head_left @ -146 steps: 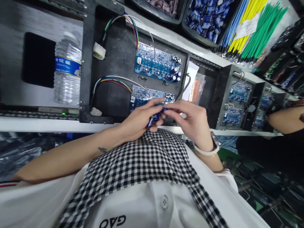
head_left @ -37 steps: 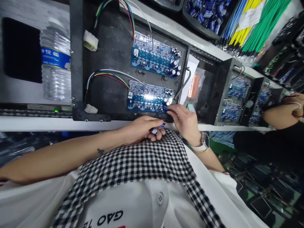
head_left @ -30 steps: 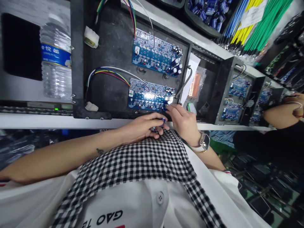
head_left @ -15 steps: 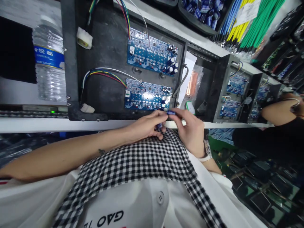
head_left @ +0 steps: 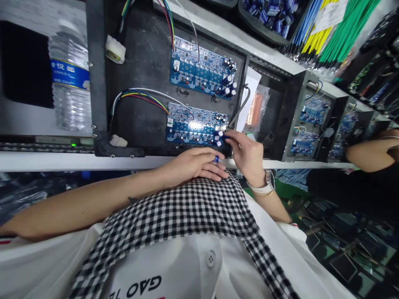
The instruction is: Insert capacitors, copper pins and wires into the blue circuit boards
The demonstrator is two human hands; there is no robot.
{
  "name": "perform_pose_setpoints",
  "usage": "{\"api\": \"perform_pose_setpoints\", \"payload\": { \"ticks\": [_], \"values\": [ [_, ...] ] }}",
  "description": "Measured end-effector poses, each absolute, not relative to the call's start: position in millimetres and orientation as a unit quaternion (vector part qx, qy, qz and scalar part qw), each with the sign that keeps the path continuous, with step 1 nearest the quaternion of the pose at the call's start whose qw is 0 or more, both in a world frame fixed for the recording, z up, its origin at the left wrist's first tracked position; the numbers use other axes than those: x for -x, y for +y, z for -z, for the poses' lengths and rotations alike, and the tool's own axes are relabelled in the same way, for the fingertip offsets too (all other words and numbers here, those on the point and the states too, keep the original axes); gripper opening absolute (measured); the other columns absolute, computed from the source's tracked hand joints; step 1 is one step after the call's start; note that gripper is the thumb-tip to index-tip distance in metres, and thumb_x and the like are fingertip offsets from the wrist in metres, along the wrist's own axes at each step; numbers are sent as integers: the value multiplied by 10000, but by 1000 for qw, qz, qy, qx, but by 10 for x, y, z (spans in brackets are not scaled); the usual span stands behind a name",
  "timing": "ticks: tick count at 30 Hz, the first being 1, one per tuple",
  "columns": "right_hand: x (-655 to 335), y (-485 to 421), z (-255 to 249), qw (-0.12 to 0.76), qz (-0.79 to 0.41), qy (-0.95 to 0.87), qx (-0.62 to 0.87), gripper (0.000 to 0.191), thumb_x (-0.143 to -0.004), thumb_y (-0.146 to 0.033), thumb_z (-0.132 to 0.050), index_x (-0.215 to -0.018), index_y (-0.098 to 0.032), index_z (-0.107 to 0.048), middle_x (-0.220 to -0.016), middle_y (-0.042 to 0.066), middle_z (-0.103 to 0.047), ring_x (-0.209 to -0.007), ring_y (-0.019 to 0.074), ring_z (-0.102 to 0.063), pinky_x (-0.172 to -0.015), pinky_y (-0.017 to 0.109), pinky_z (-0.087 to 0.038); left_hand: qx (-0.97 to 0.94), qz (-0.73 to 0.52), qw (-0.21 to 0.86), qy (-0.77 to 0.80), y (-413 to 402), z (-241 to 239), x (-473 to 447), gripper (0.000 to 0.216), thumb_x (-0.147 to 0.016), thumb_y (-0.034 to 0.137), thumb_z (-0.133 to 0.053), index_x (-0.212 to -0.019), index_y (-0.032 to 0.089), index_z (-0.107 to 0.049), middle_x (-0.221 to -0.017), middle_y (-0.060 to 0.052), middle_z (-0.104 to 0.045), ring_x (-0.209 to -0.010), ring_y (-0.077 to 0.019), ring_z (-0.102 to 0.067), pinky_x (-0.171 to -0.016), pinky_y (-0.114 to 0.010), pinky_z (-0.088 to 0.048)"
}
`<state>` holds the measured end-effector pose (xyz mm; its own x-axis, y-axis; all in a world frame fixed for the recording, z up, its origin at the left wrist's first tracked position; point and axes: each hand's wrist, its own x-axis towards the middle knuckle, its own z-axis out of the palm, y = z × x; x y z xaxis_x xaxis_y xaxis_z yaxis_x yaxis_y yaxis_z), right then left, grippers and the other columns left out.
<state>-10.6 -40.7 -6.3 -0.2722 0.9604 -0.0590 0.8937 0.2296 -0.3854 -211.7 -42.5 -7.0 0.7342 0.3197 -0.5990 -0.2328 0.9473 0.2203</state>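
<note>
Two blue circuit boards lie in a black carrier tray, the far board above the near board. My right hand pinches a small blue capacitor at the near board's right end, among capacitors standing there. My left hand rests closed at the bench edge, cupping small blue capacitors that peek out between the fingers. Coloured wires run from each board to white connectors.
A water bottle lies left of the tray beside a dark phone-like slab. Bins of blue capacitors and bundles of yellow, green and blue wires sit behind. More trays with boards stand right, where another person's arm reaches in.
My right hand took a blue capacitor from the left hand's fingers and carried it up to the near board's right end. The left hand sank and closed.
</note>
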Motion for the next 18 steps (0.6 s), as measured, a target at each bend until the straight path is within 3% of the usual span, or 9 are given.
{"api": "perform_pose_setpoints", "payload": {
  "ticks": [6,10,13,15,18],
  "values": [
    [110,-443,155,59,-129,-782,608,212,-999,-242,-478,-1136,-229,-640,-962,30,-754,-804,189,-704,-688,304,-501,-85,-129,921,358,-416,35,2145,275,-1031,254,-362,-1108,86,-565,-717,-72,-642,-561,-172,-672,-506,-242,-540],
    [90,-497,194,75,-143,-812,562,226,-999,-193,-444,-1103,-183,-645,-1083,94,-732,-912,214,-680,-796,340,-517,-116,-136,907,382,-435,63,2171,294,-1027,298,-373,-1092,91,-571,-687,-52,-604,-478,-122,-580,-412,-183,-435],
    [175,-536,58,156,-203,-778,574,213,-987,-221,-511,-1147,-195,-649,-1148,73,-725,-984,194,-679,-866,330,-534,-162,-169,884,406,-488,35,2182,328,-1015,364,-417,-1146,108,-573,-656,9,-518,-445,-75,-471,-393,-154,-352],
    [277,-557,-83,230,-266,-723,595,244,-953,-252,-594,-1190,-222,-644,-1068,33,-742,-906,155,-691,-820,284,-550,-224,-179,865,412,-461,-8,2179,397,-1020,417,-390,-1285,147,-514,-631,49,-451,-433,-72,-414,-398,-157,-317],
    [364,-569,-239,317,-317,-668,593,208,-908,-252,-666,-1116,-245,-680,-941,-5,-735,-784,118,-676,-744,246,-552,-479,-152,759,413,-101,-125,2157,463,-1043,436,-298,-1388,178,-469,-588,51,-457,-455,-110,-451,-456,-203,-380]
  ]
}}
